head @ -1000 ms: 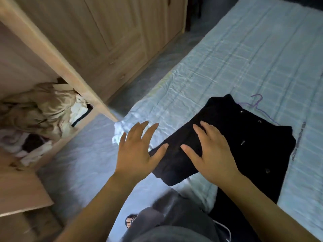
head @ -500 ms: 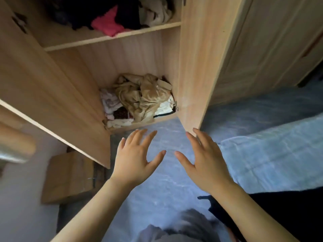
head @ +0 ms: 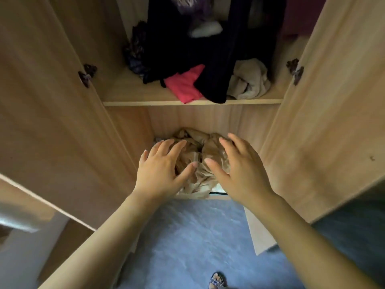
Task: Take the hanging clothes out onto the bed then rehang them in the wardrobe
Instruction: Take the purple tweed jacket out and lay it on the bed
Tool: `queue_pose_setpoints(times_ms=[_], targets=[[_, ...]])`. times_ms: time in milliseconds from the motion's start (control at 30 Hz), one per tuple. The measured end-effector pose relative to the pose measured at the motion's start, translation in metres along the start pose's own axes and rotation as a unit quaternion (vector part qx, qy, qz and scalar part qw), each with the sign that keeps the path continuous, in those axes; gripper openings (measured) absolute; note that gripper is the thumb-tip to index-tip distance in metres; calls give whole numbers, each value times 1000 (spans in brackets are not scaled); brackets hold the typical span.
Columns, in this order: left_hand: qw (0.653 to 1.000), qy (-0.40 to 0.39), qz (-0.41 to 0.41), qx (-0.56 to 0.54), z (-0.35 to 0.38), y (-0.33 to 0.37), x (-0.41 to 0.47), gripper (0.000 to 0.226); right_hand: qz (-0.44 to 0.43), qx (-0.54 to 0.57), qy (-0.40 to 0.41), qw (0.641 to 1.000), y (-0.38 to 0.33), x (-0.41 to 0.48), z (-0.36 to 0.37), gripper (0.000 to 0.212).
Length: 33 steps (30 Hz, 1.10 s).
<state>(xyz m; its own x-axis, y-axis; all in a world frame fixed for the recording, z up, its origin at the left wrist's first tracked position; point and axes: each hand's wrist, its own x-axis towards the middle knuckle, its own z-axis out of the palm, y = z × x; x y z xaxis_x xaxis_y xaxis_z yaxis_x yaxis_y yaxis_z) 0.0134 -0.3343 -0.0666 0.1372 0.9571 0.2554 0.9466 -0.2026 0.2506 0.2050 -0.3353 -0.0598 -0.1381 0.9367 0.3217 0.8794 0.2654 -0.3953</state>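
Hovering before the open wardrobe [head: 52,101], the left hand [head: 164,170] and right hand [head: 239,170] hold nothing, with fingers spread apart and lightly bent, in front of a crumpled tan heap [head: 200,147] in the lower compartment. Dark hanging clothes [head: 208,59] fill the upper compartment, their hems on the shelf [head: 193,103] beside a pink garment [head: 185,84] and a beige cloth [head: 250,82].

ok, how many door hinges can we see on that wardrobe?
2. Left hinge on the inner edge of the left door, right hinge on the right door; both slightly above the shelf. Others may lie out of frame.
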Motion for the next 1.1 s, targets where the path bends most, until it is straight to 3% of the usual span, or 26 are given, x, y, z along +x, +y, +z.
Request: queue_pose_setpoints(times_ms=[333,600,1100], targets=[[990,130,-23,43,-72,-15,191,77,-123,-15,53,991,5,206,-48,72],[965,254,27,62,-146,-45,320,74,-214,-48,197,956,-50,347,-109,63],[887,421,142,129,-353,-118,544,73,-231,-189,407,864,-179,570,-220,55]])
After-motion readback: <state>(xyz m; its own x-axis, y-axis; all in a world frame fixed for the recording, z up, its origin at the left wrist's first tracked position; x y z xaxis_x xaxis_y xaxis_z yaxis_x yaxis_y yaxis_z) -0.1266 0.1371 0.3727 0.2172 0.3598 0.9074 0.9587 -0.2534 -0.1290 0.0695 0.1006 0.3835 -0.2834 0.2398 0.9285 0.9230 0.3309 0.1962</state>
